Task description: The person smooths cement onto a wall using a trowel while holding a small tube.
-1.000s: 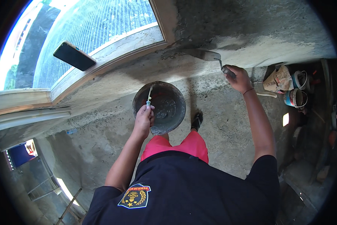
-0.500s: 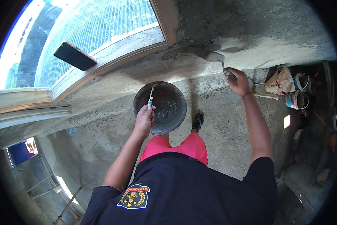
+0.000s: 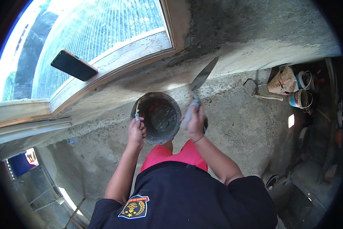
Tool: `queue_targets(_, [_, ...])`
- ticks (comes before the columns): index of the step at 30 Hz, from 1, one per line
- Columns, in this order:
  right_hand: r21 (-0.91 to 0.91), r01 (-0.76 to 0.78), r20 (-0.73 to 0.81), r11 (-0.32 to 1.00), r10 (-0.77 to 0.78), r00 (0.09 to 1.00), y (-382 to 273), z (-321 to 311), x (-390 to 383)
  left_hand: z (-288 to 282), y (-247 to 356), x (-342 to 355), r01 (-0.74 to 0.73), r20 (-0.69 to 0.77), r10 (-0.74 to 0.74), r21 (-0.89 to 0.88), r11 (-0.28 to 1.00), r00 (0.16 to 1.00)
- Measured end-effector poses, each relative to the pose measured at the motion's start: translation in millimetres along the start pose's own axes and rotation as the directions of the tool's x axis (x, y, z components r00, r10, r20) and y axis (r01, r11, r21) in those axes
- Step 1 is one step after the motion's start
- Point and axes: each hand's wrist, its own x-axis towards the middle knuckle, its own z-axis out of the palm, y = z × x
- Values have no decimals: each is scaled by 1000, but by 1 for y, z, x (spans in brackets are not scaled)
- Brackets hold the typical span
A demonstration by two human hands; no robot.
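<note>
Mortar bucket [image 3: 160, 118], round and dark with wet grey mix low in its bottom, hangs just below the window sill, between the person's two hands. The left hand [image 3: 136, 131] is curled tight round the bucket's thin handle at its left rim. The right hand [image 3: 194, 121] is closed on the grip of a trowel [image 3: 202, 78], whose blade points up toward the wall [image 3: 255, 42] with little or no mix showing on it. Damp, darker plaster spreads under the window frame [image 3: 114, 61]; the paler band to the right looks unfinished. A phone [image 3: 73, 65] lies on the sill. Further out, on the rough concrete floor [image 3: 232, 126], sit a cement bag [image 3: 281, 81] and paint tubs [image 3: 300, 98].
</note>
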Motion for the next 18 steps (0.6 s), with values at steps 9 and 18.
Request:
queue_targets(9, [236,-34,-21,971,40,999,53,128,-24,-55,19,14,-10,-68,12,36,999,998])
queue_targets(18, [234,26,-128,972,5,992,79,157,8,-96,34,24,-58,-94,65,76,995,993])
